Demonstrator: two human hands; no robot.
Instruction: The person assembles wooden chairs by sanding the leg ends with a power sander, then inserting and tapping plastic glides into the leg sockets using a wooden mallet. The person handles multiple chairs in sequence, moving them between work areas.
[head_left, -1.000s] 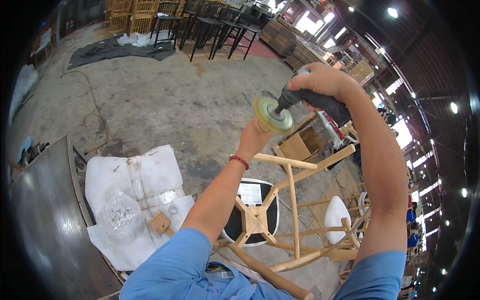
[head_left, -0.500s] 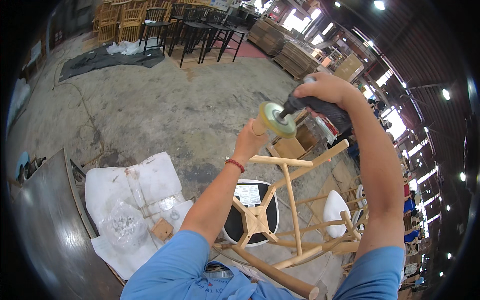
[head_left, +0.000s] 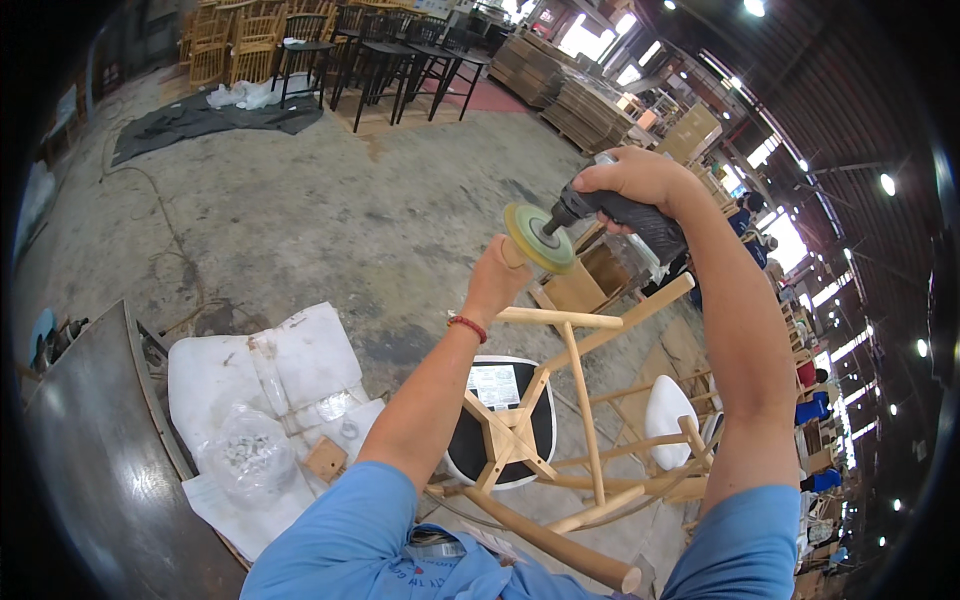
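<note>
A pale wooden chair (head_left: 515, 440) lies upturned in front of me, its black seat underside with a white label showing between crossed wooden bars. My left hand (head_left: 497, 280), a red bead bracelet at its wrist, is wrapped round the upper end of a chair leg (head_left: 517, 252); the fingers hide most of it. My right hand (head_left: 640, 183) grips a dark handheld disc sander (head_left: 635, 215). The sander's round yellow-green disc (head_left: 540, 238) sits right at the leg's end, touching it or very close.
On the left stands a dark metal-topped table (head_left: 100, 430). White foam sheets (head_left: 270, 350) with a clear plastic bag (head_left: 245, 455) lie beside it. Beyond the chair is an open cardboard box (head_left: 585, 285). Black bar stools (head_left: 390, 60) and stacked cardboard (head_left: 585, 105) stand farther off.
The sander and my right hand have shifted slightly left, and the disc has tilted a little. My left hand keeps its grip on the chair leg.
</note>
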